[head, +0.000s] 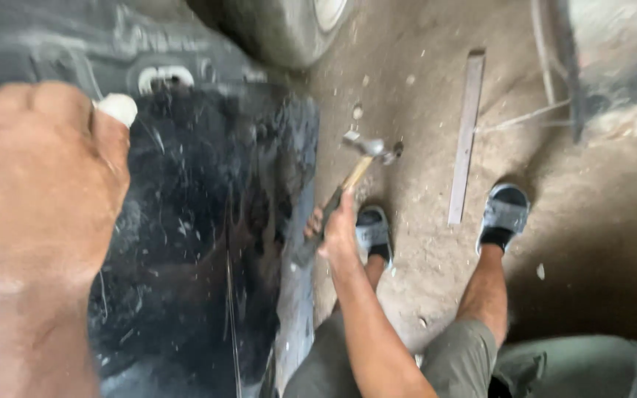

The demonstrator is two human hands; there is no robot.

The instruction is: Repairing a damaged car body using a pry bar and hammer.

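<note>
My left hand (35,177) fills the left of the head view, close to the camera, fingers curled over the top of a scratched black car body panel (200,221). Whether it grips the panel's edge is hidden. My right hand (337,228) is lower, at the panel's right edge, closed around the wooden handle of a hammer (359,158). The hammer's metal head points up and right, above the dusty floor and just beside the panel's edge. The picture is blurred.
A long flat metal bar (466,133) lies on the dusty concrete floor right of the hammer. My two feet in grey sandals (506,214) stand beside it. A vehicle tyre (289,29) sits at top centre. Debris and thin rods lie at top right.
</note>
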